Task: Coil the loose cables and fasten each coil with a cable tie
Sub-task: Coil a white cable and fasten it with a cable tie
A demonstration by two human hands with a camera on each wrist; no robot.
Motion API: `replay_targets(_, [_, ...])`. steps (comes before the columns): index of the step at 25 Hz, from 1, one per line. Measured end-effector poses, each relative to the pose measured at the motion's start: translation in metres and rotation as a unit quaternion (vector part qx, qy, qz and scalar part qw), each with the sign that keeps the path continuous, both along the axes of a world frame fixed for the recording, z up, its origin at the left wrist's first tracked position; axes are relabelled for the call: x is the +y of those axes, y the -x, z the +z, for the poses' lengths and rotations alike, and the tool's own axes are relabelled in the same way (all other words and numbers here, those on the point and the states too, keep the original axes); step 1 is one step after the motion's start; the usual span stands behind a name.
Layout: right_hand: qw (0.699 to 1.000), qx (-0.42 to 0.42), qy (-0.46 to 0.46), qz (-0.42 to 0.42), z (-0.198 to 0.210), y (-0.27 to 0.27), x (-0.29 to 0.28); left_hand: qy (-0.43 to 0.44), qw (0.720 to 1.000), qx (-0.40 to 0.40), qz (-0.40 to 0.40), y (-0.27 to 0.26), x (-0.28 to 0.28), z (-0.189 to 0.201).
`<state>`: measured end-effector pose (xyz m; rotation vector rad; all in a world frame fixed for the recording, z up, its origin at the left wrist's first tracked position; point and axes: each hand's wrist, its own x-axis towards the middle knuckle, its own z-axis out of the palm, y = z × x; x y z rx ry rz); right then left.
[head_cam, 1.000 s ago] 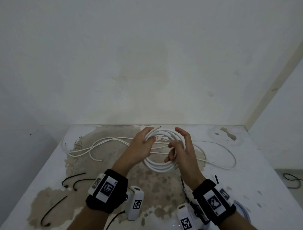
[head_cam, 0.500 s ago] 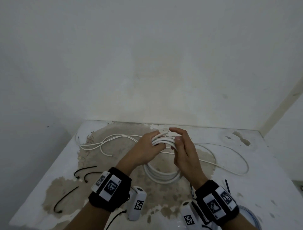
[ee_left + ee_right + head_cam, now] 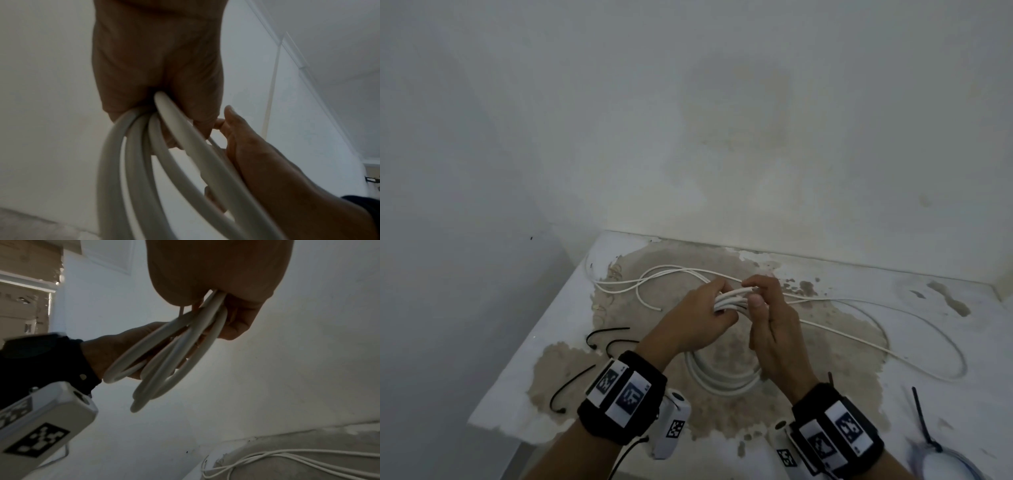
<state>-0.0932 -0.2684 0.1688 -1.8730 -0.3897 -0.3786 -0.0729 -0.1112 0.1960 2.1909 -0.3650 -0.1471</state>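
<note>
A thick white cable coil (image 3: 722, 378) hangs between both hands above the table. My left hand (image 3: 702, 318) grips the top of the coil, its fingers curled round the bundled loops (image 3: 144, 162). My right hand (image 3: 767, 322) holds the same bundle from the right, thumb and forefinger pinching the cable's end near the top. In the right wrist view the loops (image 3: 168, 356) hang down out of my right hand (image 3: 226, 308). Thin white loose cables (image 3: 674, 274) lie spread over the table behind the hands. Black cable ties (image 3: 606, 337) lie at the left.
The white table (image 3: 524, 383) has a worn brown patch in its middle and stands in a corner of white walls. One more black cable tie (image 3: 923, 421) lies at the right on a bluish coiled cable (image 3: 959, 459). A thin cable loop (image 3: 941, 349) runs out right.
The hands have come closer together at the top of the coil, and my right hand now pinches the cable end there. The head view has swung to the left.
</note>
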Motion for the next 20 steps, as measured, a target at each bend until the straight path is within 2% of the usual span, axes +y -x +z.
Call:
replay_targets(3, [0.999, 0.027, -0.020, 0.019, 0.001, -0.006, 0.006, -0.002, 1.000, -0.007, -0.027, 0.000, 0.007, -0.001])
replay_targets(6, [0.995, 0.074, -0.056, 0.039, 0.001, -0.017, 0.005, 0.070, 0.996, -0.004, -0.053, -0.002, 0.012, -0.002])
replay_targets(9, [0.999, 0.021, -0.043, 0.012, 0.000, -0.020, 0.004, 0.128, 0.991, 0.011, -0.041, -0.006, 0.009, 0.000])
replay_targets(11, [0.999, -0.034, 0.015, 0.006, -0.004, -0.020, 0.004, 0.153, 0.988, 0.016, -0.029, -0.011, 0.007, 0.001])
replay_targets(13, [0.996, -0.051, 0.069, 0.022, -0.007, -0.022, 0.002, 0.139, 0.990, -0.009, -0.037, -0.015, 0.006, 0.000])
replay_targets(15, [0.995, -0.043, 0.078, 0.048, -0.006, -0.027, -0.003, 0.115, 0.991, -0.032, -0.052, -0.015, 0.007, -0.003])
replay_targets(18, [0.997, -0.036, 0.054, 0.047, -0.003, -0.030, -0.007, 0.089, 0.994, -0.036, -0.051, -0.015, 0.007, -0.008])
replay_targets(20, [0.999, 0.002, 0.013, 0.043, 0.001, -0.030, -0.006, 0.081, 0.994, -0.039, -0.059, -0.015, 0.005, -0.008])
